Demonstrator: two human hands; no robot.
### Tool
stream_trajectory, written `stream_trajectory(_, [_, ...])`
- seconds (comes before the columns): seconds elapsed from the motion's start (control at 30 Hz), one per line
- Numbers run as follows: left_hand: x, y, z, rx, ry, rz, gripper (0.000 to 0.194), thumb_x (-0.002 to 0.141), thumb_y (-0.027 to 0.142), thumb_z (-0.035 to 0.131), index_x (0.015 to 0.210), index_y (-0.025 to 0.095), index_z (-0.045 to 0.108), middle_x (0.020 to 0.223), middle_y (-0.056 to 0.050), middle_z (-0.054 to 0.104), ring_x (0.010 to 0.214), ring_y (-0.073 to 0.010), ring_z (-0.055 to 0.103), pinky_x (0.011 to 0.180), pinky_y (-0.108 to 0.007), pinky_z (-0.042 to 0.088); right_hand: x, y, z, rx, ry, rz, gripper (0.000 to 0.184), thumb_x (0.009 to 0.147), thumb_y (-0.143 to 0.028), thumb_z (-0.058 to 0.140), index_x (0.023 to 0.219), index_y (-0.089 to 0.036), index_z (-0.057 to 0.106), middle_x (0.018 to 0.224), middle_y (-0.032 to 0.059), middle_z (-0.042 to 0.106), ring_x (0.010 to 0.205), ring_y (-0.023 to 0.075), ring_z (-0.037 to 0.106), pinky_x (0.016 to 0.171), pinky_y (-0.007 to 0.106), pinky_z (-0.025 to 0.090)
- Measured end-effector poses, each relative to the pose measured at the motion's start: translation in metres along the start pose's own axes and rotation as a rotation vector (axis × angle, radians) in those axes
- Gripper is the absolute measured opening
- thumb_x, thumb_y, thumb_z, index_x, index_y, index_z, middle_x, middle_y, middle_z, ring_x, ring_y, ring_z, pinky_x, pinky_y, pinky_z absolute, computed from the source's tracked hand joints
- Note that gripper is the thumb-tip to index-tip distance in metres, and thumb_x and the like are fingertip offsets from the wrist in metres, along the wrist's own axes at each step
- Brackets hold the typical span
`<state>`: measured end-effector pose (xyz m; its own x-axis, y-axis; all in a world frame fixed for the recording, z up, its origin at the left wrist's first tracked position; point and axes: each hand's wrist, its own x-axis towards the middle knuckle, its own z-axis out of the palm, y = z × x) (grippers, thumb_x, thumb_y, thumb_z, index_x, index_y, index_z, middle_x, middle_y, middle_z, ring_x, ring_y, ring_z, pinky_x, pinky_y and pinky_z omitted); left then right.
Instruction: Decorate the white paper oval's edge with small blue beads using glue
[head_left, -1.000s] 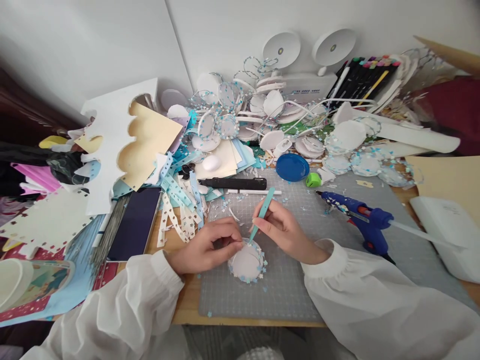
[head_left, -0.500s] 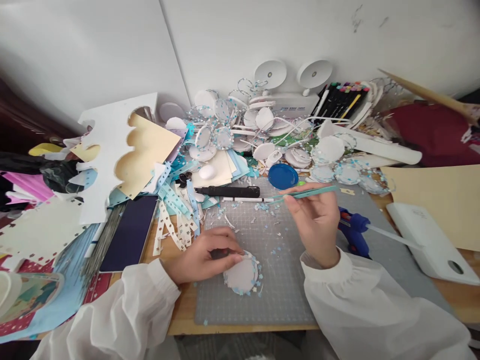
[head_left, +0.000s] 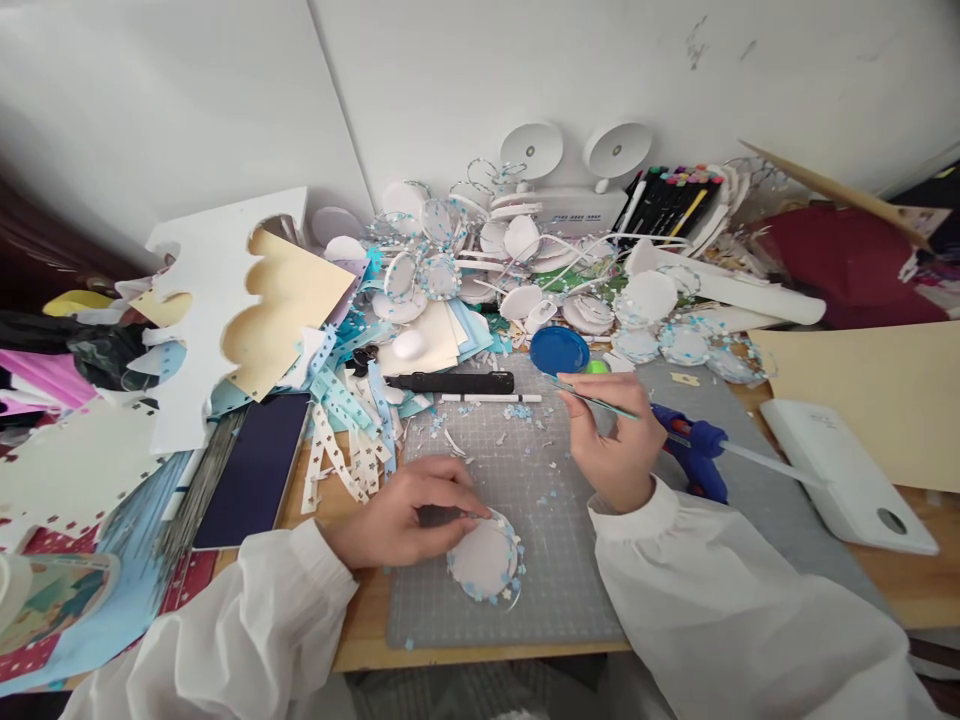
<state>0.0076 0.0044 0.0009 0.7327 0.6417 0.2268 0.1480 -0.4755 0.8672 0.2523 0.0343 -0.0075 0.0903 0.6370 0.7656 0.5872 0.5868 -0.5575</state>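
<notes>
The left hand (head_left: 412, 515) is closed in a narrow pinch, thumb and fingertip together at the far rim of a white disc (head_left: 480, 560) edged with small blue stars. The right hand (head_left: 619, 440) grips green tweezers (head_left: 604, 404), their tips pointing left, near a blue lid (head_left: 559, 350); whether the tips meet is too small to tell. The disc lies on the near part of a gray mat (head_left: 559, 590). A blue glue gun (head_left: 701, 470) lies right of the right hand.

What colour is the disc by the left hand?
The disc is white, best seen in the head view.
</notes>
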Motion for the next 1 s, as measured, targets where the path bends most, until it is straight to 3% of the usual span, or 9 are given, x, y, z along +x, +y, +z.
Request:
stream_trajectory(0.17, [0.000,-0.002,-0.001,0.024,-0.020,0.045,0.020,0.086,0.016,0.060,0.100,0.019,0.073,0.085,-0.008,0.064,0.080,-0.0167,0.060,0.072,-0.028,0.046,-0.001,0.008,-0.010,0.003,0.081,-0.066,0.014,0.083,-0.019,0.065,0.090,-0.029,0.058,0.103,0.0040,0.070,0.095,0.0246,0.063,0.091,0.051,0.044])
stream_trajectory(0.3, [0.000,-0.003,-0.001,0.056,-0.047,0.052,0.018,0.085,0.016,0.060,0.095,0.018,0.075,0.083,-0.007,0.063,0.077,-0.0160,0.059,0.074,-0.029,0.045,0.004,0.010,-0.012,-0.141,0.215,-0.230,0.023,0.077,-0.012,0.071,0.087,-0.028,0.058,0.106,0.0017,0.071,0.091,0.0228,0.065,0.083,0.047,0.048])
stream_trajectory(0.37, [0.000,-0.002,-0.001,0.062,-0.051,0.044,0.018,0.086,0.018,0.060,0.095,0.018,0.075,0.083,-0.008,0.064,0.078,-0.0163,0.060,0.075,-0.030,0.045,0.005,0.008,-0.007,-0.102,0.222,-0.249,0.027,0.074,-0.009,0.072,0.087,-0.026,0.057,0.104,0.0025,0.071,0.090,0.0221,0.067,0.079,0.044,0.052])
stream_trajectory(0.5, [0.001,0.003,-0.003,0.002,-0.030,-0.032,0.021,0.089,0.023,0.057,0.099,0.016,0.074,0.087,-0.010,0.064,0.081,-0.0178,0.060,0.073,-0.029,0.047,0.005,0.002,0.005,0.090,0.067,0.014,0.017,0.078,-0.012,0.070,0.086,-0.022,0.058,0.087,0.0037,0.071,0.084,0.0212,0.070,0.077,0.039,0.055])
stream_trajectory(0.63, [0.002,0.008,-0.007,-0.074,0.008,-0.106,0.023,0.091,0.023,0.053,0.100,0.014,0.072,0.088,-0.010,0.064,0.081,-0.0172,0.061,0.072,-0.028,0.048,0.002,0.001,0.008,0.044,-0.142,0.241,0.007,0.082,-0.021,0.066,0.081,-0.022,0.059,0.081,0.0033,0.071,0.078,0.0197,0.069,0.071,0.033,0.053])
stream_trajectory(0.77, [0.001,0.006,-0.005,-0.058,0.010,-0.111,0.018,0.088,0.022,0.058,0.095,0.014,0.072,0.086,-0.009,0.065,0.078,-0.0170,0.060,0.070,-0.028,0.047,0.002,0.002,0.007,-0.021,-0.241,0.281,0.008,0.082,-0.024,0.065,0.078,-0.022,0.059,0.076,0.0020,0.070,0.072,0.0188,0.067,0.066,0.030,0.049])
stream_trajectory(1.0, [0.001,0.002,0.000,-0.012,0.025,-0.107,0.013,0.084,0.018,0.061,0.087,0.013,0.072,0.077,-0.008,0.067,0.070,-0.0146,0.059,0.061,-0.024,0.046,0.000,0.004,0.010,-0.065,-0.284,0.298,0.007,0.081,-0.024,0.065,0.078,-0.022,0.059,0.075,0.0008,0.069,0.069,0.0178,0.064,0.064,0.028,0.047])
